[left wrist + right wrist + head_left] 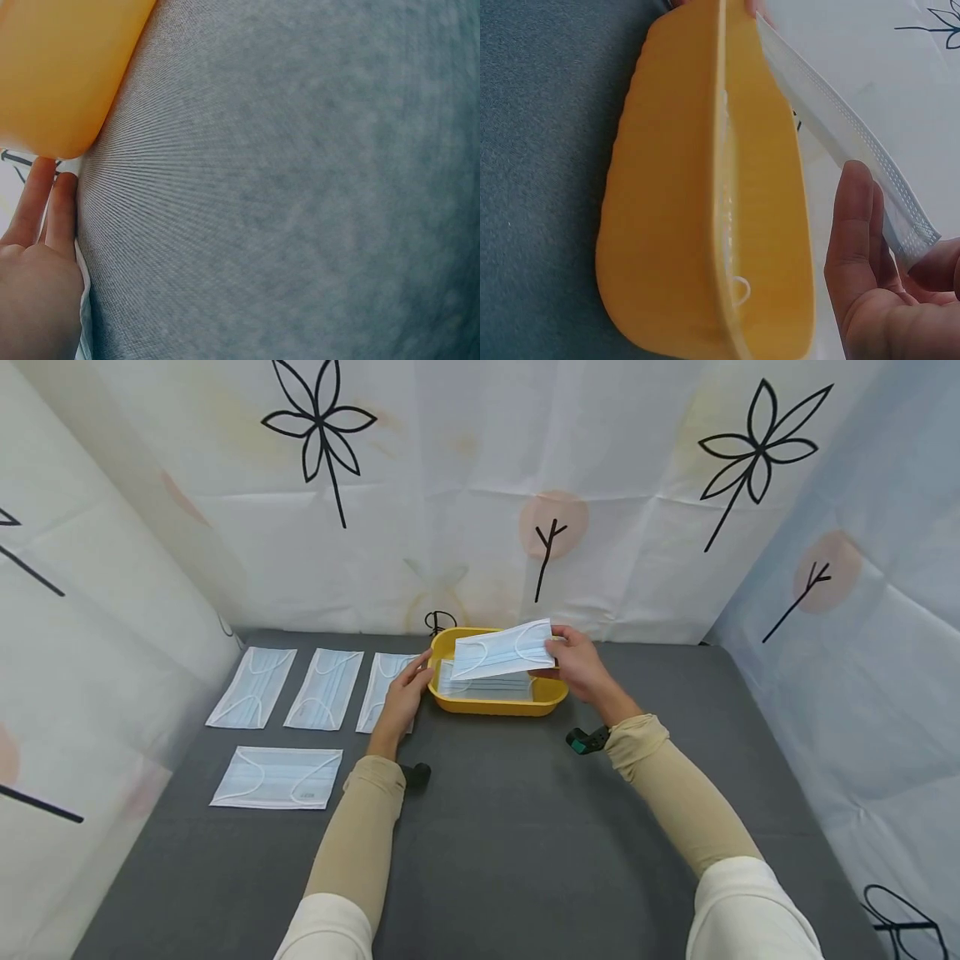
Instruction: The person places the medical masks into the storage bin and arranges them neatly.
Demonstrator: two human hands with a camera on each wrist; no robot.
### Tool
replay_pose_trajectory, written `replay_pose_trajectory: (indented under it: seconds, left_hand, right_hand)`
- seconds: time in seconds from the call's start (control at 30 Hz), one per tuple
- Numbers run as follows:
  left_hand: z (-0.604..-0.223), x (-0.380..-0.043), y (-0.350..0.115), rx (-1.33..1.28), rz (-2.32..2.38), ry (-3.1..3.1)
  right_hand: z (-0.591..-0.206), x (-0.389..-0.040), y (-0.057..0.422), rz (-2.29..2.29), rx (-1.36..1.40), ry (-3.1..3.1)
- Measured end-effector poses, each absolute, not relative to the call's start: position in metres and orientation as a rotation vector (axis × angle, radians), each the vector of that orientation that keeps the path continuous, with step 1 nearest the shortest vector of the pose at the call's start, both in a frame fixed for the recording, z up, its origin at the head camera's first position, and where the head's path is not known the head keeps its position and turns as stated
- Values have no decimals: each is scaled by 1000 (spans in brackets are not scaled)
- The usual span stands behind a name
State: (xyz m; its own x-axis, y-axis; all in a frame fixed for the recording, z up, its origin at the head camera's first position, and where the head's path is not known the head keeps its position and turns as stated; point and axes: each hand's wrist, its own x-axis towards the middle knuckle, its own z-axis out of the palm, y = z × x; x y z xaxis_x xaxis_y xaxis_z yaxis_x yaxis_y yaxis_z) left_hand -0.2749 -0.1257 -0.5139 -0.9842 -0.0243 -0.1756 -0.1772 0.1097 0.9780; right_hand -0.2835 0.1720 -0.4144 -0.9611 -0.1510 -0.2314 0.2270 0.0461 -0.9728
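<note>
My right hand (579, 664) pinches a light-blue face mask (502, 648) by its right end, between thumb and fingers. The mask is held tilted above a yellow plastic basin (491, 708), its white ear loops facing up. More face masks (487, 687) lie inside the basin, partly hidden under the held one. At the basin's left end is my left hand (406, 692), its fingers straight against the wall. From the right wrist, the held mask (847, 127) shows edge-on beside the basin (660, 195), and an ear loop (742, 289) peeks out inside it.
To the left on the grey table (510, 843), three masks lie in a row: a left one (252, 688), a middle one (325, 689) and a right one (384, 685), partly behind my left hand. Another mask (277, 778) lies crosswise in front. Patterned white cloth (465, 468) walls the back and sides.
</note>
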Motion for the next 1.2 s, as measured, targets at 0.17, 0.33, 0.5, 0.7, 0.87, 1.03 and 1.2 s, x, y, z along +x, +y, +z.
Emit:
replay_pose_trajectory:
  seconds: [0.17, 0.33, 0.5, 0.7, 0.87, 1.03, 1.2]
  left_hand:
    - [-516, -276, -125, -224, 2019, 2242]
    - [-513, -276, -126, -229, 2023, 2239]
    - [-513, -276, -126, -232, 2014, 2231]
    - [-515, -276, -125, -225, 2033, 2225]
    - [-515, -276, -125, -228, 2035, 2235]
    - [-515, -275, -125, -232, 2036, 2234]
    - [-515, -275, -124, -227, 2029, 2239]
  right_hand:
    - [-425, -285, 162, -2022, 70, 2023]
    - [-432, -288, 152, -2014, 78, 2009]
    - [-436, -288, 146, -2009, 77, 2006]
    - [-441, -288, 141, -2007, 62, 2007]
    - [-446, -290, 138, -2008, 76, 1999]
    - [-449, -291, 138, -1989, 97, 2003]
    - [-448, -289, 139, -1945, 76, 2019]
